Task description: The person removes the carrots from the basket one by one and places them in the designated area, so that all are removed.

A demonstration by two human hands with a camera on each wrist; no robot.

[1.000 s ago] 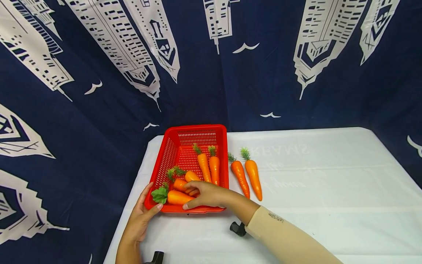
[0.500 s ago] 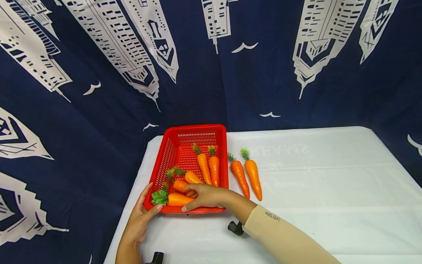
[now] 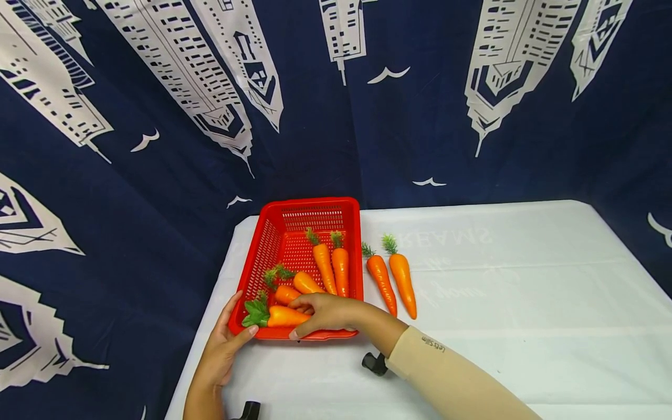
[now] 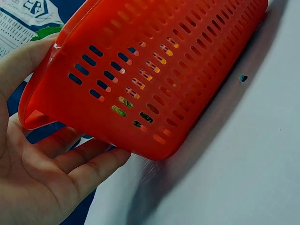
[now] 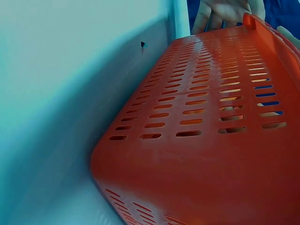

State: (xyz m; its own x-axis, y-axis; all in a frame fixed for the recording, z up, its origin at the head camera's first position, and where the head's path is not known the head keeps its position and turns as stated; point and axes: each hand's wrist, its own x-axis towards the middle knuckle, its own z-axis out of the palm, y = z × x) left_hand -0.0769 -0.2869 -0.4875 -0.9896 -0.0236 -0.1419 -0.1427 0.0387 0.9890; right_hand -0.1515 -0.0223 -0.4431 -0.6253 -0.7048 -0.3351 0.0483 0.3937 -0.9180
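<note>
A red plastic basket [image 3: 315, 203] with slotted walls stands on the white-covered table, holding several orange carrots. My left hand [image 3: 223, 344] grips its near left corner, thumb at the rim and fingers outside under it, as the left wrist view shows. Inside the near end, my right hand [image 3: 328, 312] holds the front carrot [image 3: 283, 317], which has broad green leaves [image 3: 255, 313]. The thumb lies on its near side by the front rim; the curled fingers reach over its far side and hide its tip. Two more carrots [image 3: 285, 294] [image 3: 307, 282] lie just behind that hand.
Two carrots [image 3: 324, 268] [image 3: 340, 271] lie lengthwise along the basket's right side. Outside it, a pair of carrots [image 3: 381, 283] [image 3: 402, 286] rests on the tablecloth [image 3: 504, 303]. A navy curtain [image 3: 415, 134] with white buildings hangs behind. Black fittings [image 3: 374, 364] [image 3: 252, 410] show near both wrists.
The leafy carrot has turned a little under the right hand, its leaves shifting slightly. Both hands and the basket stay almost where they were.
</note>
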